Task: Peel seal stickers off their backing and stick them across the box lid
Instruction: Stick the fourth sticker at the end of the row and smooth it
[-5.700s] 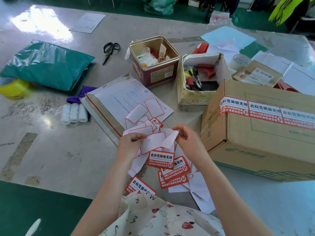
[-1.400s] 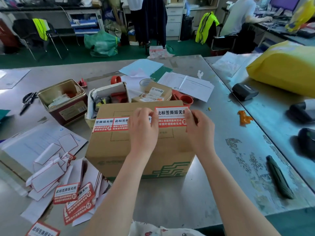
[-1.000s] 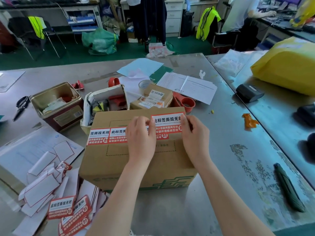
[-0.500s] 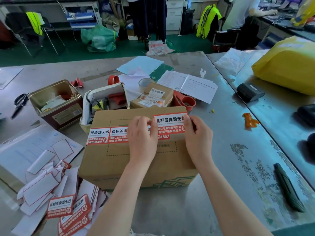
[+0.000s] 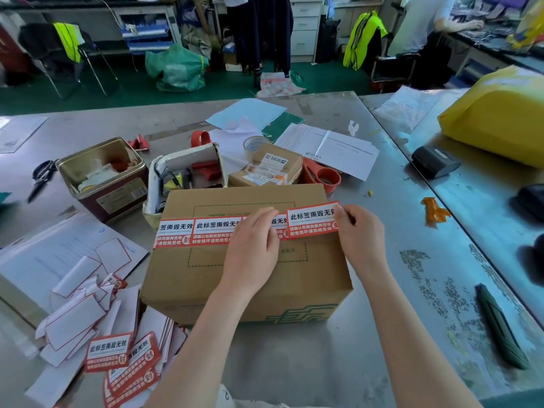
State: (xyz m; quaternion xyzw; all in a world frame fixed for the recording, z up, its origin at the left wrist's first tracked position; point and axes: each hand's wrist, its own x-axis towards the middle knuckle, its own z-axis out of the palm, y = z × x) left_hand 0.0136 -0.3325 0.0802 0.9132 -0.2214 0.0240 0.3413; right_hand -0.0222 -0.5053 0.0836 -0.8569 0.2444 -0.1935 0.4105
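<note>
A cardboard box (image 5: 244,260) is stood on the metal table (image 5: 382,334), and a row of red-and-white seal stickers (image 5: 203,231) is already laid across its lid from the left edge toward the middle. A further sticker (image 5: 312,219) is held at the right end of the row, its right edge pinched by the thumb and fingers of the right hand (image 5: 360,234). Whether its left end is already stuck down cannot be told. The left hand (image 5: 254,245) is laid flat on the lid with straight fingers, pressed over the joint where the new sticker meets the row.

Several faults are judged possible from here. If the right end is lowered before the left end is smoothed, air could be trapped and a wrinkle left across the print. The sticker appears tilted slightly upward against the row, so a crooked line could be fixed in place once the adhesive grips the cardboard. Its right end reaches near the lid's right edge; if it is pulled too far that way, it could overhang or fold over the corner. The adhesive could also cling to the pinching fingertips and lift the sticker again on release.

Unused stickers (image 5: 123,360) and peeled backings (image 5: 73,319) are heaped left of the box.
</note>
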